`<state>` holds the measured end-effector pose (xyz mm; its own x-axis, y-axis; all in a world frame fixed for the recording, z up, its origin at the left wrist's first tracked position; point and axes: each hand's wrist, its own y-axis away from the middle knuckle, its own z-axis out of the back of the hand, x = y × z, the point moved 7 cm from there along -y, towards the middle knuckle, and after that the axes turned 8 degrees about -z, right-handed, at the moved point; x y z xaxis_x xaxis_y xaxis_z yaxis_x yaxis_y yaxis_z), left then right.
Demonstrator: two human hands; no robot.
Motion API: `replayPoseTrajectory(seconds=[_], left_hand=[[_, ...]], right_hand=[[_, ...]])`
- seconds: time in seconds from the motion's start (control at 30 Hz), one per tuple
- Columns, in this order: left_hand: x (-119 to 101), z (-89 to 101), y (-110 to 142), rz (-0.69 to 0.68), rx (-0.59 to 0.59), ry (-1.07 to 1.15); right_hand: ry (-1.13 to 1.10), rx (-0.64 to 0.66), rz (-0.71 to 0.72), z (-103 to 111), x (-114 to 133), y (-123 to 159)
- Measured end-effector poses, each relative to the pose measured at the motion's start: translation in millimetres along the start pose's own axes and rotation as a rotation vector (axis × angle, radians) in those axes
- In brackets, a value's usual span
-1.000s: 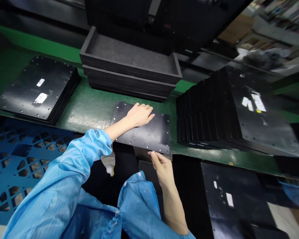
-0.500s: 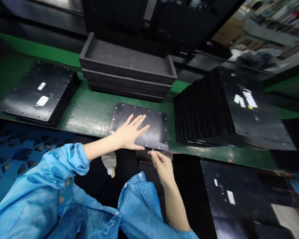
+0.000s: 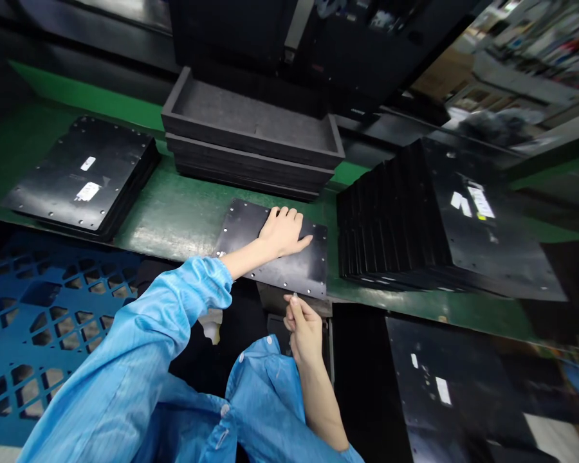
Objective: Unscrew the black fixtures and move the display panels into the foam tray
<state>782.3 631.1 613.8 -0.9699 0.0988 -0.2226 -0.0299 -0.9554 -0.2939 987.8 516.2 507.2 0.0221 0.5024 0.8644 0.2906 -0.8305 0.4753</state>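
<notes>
A black rectangular panel with small holes along its edges lies flat on the green workbench, near its front edge. On top of it rests my left hand, palm down, fingers slightly bent and thumb stretched out to the right. Just off the panel's front edge, my right hand is closed in a pinch. A small pale tip shows between its thumb and forefinger, too small to name.
Stacked dark grey foam trays stand behind the panel. Labelled black panels are piled at left, and a taller panel stack stands at right. Below the bench are a blue plastic lattice and another labelled black panel.
My left hand has slid right and farther back over the panel, its fingers now more bent. My right hand has drawn slightly down from the panel's front edge, still pinching.
</notes>
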Motion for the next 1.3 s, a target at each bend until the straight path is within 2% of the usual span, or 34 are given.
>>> replayPoseTrajectory(seconds=[0.17, 0.3, 0.57, 0.77, 0.97, 1.07, 1.2, 1.3], left_hand=[[-3, 3.3, 5, -0.023, 0.013, 0.01], [-4, 3.1, 3, -0.034, 0.032, 0.0], [-4, 2.2, 2, -0.003, 0.039, -0.017], [-4, 3.8, 2, -0.006, 0.041, -0.01], [-4, 0.4, 5, -0.018, 0.038, 0.022], [-5, -3.4, 6, -0.057, 0.052, 0.029], [0, -3.7, 10, -0.119, 0.138, 0.034], [-5, 1.7, 29, -0.262, 0.24, 0.067]], right_hand=[[-0.044, -0.066, 0.055, 1, -12, 2], [-0.061, -0.06, 0.047, -1, -13, 2], [-0.001, -0.031, -0.012, -1, 2, 4], [0.083, 0.041, -0.082, 5, 12, -3], [0.212, -0.077, 0.032, 16, 13, -4], [0.352, -0.156, 0.113, 18, 18, 0], [0.524, -0.194, 0.218, 15, 33, 9], [0.58, -0.187, 0.235, 13, 39, 11]])
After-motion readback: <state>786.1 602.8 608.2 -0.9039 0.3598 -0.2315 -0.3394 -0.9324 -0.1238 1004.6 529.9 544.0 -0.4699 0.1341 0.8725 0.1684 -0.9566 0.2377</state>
